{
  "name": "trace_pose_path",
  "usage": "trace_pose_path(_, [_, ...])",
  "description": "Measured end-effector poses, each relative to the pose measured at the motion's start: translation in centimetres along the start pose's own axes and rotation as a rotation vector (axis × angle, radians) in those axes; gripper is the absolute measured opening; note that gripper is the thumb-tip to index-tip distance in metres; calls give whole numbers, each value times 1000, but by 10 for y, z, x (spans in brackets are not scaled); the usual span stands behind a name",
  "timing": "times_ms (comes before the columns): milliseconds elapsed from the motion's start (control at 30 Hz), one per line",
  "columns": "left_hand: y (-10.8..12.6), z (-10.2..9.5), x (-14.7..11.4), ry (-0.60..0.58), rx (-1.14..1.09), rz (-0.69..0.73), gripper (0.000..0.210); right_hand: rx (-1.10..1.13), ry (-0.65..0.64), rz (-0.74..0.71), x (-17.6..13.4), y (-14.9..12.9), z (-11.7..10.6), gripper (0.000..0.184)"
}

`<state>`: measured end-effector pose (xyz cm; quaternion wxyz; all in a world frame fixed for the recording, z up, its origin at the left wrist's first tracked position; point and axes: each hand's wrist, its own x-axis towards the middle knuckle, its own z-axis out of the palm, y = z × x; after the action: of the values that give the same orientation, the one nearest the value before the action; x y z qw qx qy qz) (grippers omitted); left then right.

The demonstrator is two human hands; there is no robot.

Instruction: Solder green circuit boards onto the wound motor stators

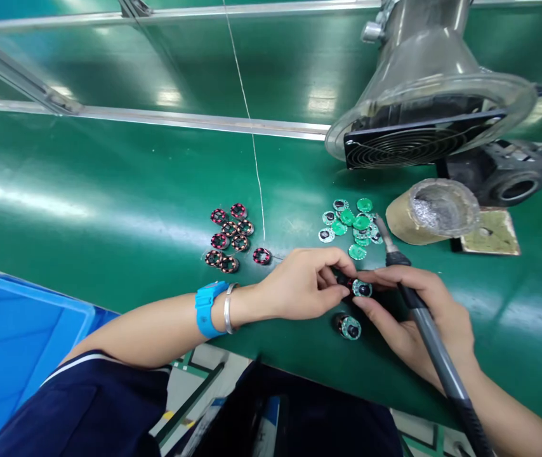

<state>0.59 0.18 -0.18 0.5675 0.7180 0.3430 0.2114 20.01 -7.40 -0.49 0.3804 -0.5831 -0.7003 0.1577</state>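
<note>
While the left hand [302, 284] pinches a small coil [362, 289] over the table [294, 190], the right hand [449, 324], clasping a soldering iron [427, 330], touches the coil's round, pale-green, black-centred face; its half-hidden side looks perhaps dark red.

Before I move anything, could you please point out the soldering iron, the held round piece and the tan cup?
Soldering iron [436, 352]: head view, on its gray handle.
Held round piece [363, 289]: head view, on its dark-centred face.
Tan cup [402, 219]: head view, on its outer wall.
</note>
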Motion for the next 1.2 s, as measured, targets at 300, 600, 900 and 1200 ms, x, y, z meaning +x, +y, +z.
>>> trace_pose_path(300, [-15,2,-2,95,326,475,17,-121,-97,-129,-1,11,-8,41])
trace_pose_path(600, [-6,1,-3,4,344,413,10,-112,-31,-403,-4,23,-3,51])
trace_pose_path(900, [-11,-4,4,-10,449,457,12,-225,-78,-380,-3,24,-10,55])
trace_pose_path(1200, [9,-28,-11,-525,533,416,8,-117,-65,-385,-7,30,-6,54])
